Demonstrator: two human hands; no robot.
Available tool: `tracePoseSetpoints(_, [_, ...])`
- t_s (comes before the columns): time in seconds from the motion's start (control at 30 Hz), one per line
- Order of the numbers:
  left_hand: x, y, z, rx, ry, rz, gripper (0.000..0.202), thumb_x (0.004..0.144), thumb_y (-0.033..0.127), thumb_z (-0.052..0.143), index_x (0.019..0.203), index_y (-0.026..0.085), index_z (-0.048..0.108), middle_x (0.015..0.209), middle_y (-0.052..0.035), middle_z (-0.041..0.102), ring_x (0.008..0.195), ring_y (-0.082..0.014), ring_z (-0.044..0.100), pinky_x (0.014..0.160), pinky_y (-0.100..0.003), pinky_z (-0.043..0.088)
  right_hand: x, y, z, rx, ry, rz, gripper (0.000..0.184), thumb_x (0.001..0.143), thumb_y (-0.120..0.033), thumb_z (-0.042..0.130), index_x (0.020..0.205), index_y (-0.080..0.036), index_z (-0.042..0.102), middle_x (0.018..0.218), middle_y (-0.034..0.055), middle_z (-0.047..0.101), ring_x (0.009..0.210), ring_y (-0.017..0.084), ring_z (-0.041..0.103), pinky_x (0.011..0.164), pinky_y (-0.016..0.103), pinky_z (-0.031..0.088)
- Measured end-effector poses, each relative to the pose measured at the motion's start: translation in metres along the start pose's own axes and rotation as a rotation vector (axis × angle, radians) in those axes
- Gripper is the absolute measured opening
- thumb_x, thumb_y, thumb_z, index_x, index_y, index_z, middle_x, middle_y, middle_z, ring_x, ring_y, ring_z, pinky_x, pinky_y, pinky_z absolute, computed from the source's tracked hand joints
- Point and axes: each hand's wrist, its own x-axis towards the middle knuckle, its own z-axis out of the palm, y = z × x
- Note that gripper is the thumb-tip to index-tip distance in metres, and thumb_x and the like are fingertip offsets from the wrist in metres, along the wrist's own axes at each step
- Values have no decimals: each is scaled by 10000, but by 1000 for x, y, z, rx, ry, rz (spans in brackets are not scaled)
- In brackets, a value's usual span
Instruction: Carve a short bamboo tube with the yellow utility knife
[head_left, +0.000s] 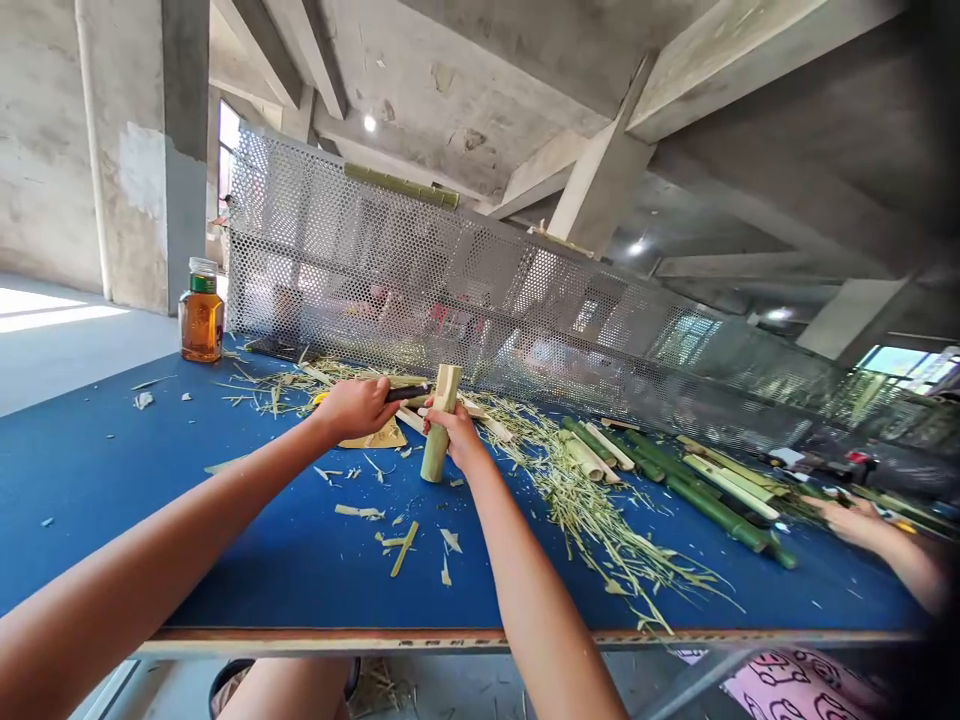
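1. Subject: bamboo section (433,460). I read it standing on end on the blue desk (112,470), foot touching the surface. Its long axis is near upright, and the top leans slightly right.
2. Right hand (456,436): fingers clenched round the section's middle from its right side. Top and foot show above and below the grip.
3. Left hand (357,407): fingers clenched on a dark knife (406,392). It is held about level and runs rightward from the fist to the section's top end. Whether the edge has entered the top, I cannot tell.
4. Governing relation: the knife's axis crosses the section's axis roughly square, at the upper end. The section stands just right of the left fingers, and the right hand is nearer to it.
5. Surroundings: shavings (600,520) and green poles (697,500) lie right of the right fingers. An amber bottle (201,320) stands well left of the left fingers. A co-worker's hand (851,520) is far right, well apart.
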Motion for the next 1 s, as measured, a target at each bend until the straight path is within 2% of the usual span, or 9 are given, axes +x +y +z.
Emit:
tracePoseSetpoints(0.2, [-3, 8, 4, 15, -35, 116, 474, 878, 486, 215, 919, 131, 528, 792, -133, 649, 692, -244, 624, 556, -291, 381, -1, -3, 0, 36, 10, 25, 319, 494, -235, 659, 785, -190, 536, 546, -56, 548, 472, 116, 515, 489, 243, 435])
tracePoseSetpoints(0.47, [0, 10, 2, 18, -60, 80, 497, 876, 496, 206, 899, 146, 557, 752, -113, 652, 671, -240, 623, 514, -284, 357, 3, 3, -4, -6, -25, -15, 261, 530, -275, 671, 740, -186, 545, 559, -44, 555, 486, 116, 521, 499, 244, 445])
tracePoseSetpoints(0.67, [0, 9, -2, 10, -62, 36, 449, 862, 487, 258, 853, 164, 571, 724, -95, 647, 651, -214, 621, 514, -265, 358, 0, 0, -1, -38, -112, -40, 369, 509, -400, 750, 698, -178, 523, 550, -48, 533, 461, 89, 484, 481, 222, 405])
tracePoseSetpoints(0.87, [0, 13, 0, 6, -21, 30, 440, 864, 490, 259, 819, 178, 566, 698, -84, 649, 614, -198, 612, 493, -254, 355, -2, -3, 6, -41, -13, -48, 434, 490, -453, 758, 713, -187, 497, 552, -52, 517, 438, 80, 454, 445, 219, 399])
tracePoseSetpoints(1.0, [1, 6, -1, -58, -44, 78, 461, 868, 497, 254, 800, 177, 579, 669, -88, 642, 592, -192, 603, 478, -255, 344, -1, 1, 12, -78, 78, -105, 448, 493, -460, 753, 732, -193, 485, 584, -50, 520, 442, 80, 453, 437, 220, 400])
